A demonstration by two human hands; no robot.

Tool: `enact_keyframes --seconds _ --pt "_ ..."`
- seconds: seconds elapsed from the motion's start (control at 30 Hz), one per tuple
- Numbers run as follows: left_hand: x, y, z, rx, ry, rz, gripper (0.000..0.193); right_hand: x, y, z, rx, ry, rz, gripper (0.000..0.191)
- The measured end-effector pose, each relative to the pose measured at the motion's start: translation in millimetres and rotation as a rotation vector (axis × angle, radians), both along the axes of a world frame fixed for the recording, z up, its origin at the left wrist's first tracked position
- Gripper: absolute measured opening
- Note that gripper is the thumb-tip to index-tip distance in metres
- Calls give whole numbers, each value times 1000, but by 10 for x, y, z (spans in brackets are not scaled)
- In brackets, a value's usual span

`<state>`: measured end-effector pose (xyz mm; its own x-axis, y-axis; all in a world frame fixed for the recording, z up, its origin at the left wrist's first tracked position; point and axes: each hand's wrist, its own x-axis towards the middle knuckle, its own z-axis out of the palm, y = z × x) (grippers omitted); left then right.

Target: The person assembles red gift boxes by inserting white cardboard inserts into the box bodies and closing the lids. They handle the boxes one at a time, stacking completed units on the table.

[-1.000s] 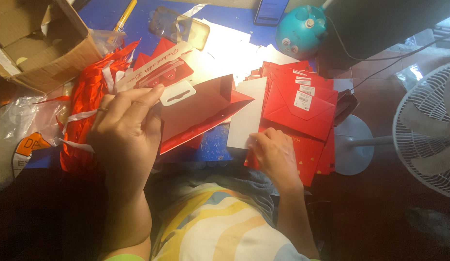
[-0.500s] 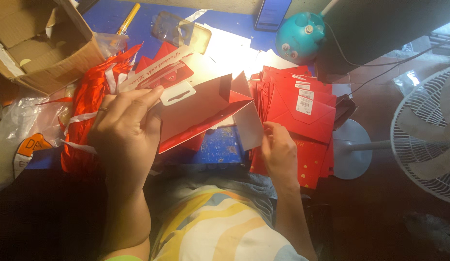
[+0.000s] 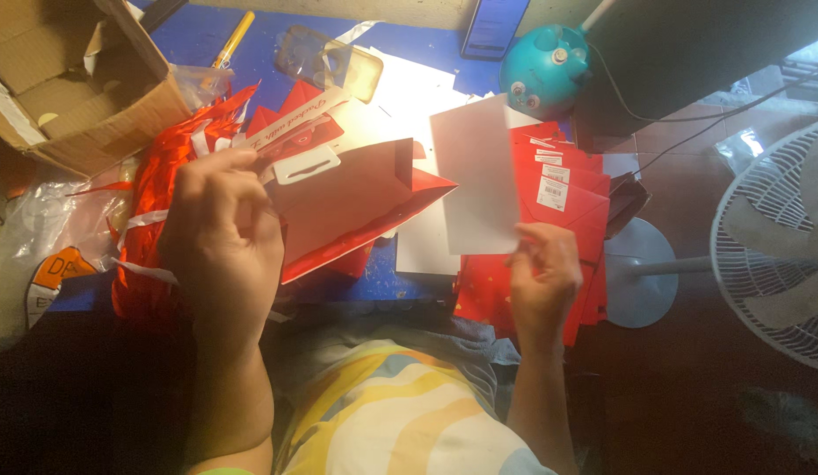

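Left hand (image 3: 217, 236), left of centre: closed on the upper edge of a red paper gift bag (image 3: 352, 207), which is held open-mouthed and tilted toward the right, with a white hang tab (image 3: 307, 164) at its top.
Right hand (image 3: 542, 274), right of centre: fingers pinched on the lower corner of a white card sheet (image 3: 475, 171), held upright just beside the bag's open end; contact between card and bag cannot be told.
Stack of flat red bags (image 3: 567, 198), behind the right hand: white barcode labels showing.
Red ribbon bundle (image 3: 154, 189), behind the left hand: white strips among it.
Blue table (image 3: 259, 44), upper centre: bears a yellow-handled tool (image 3: 232, 40) and a clear plastic blister pack (image 3: 330, 62).
Cardboard box (image 3: 75, 88), upper left: open.
Teal round gadget (image 3: 542, 70), upper centre-right.
White floor fan (image 3: 774, 246), right edge.
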<state>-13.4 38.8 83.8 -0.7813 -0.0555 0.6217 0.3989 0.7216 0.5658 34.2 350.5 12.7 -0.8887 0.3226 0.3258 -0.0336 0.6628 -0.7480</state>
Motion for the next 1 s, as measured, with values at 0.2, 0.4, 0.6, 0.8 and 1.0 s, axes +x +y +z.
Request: enact_keyframes --seconds 0.2,0.4,0.6,0.8,1.0 --pt "-13 24 -72 -57 -21 -32 30 13 404 -83 311 -184 -116 18" --pt "18 -29 -39 -164 -56 -121 37 -161 355 -228 523 -226 -175 53" --pt "84 -44 40 -143 -150 -144 58 -398 272 -353 601 -359 -152 85" --pt "83 -89 34 -72 -237 -237 71 -378 425 -209 273 -220 -35 45" --pt "-12 -112 -28 -108 -192 -282 64 -308 495 471 35 129 72 8"
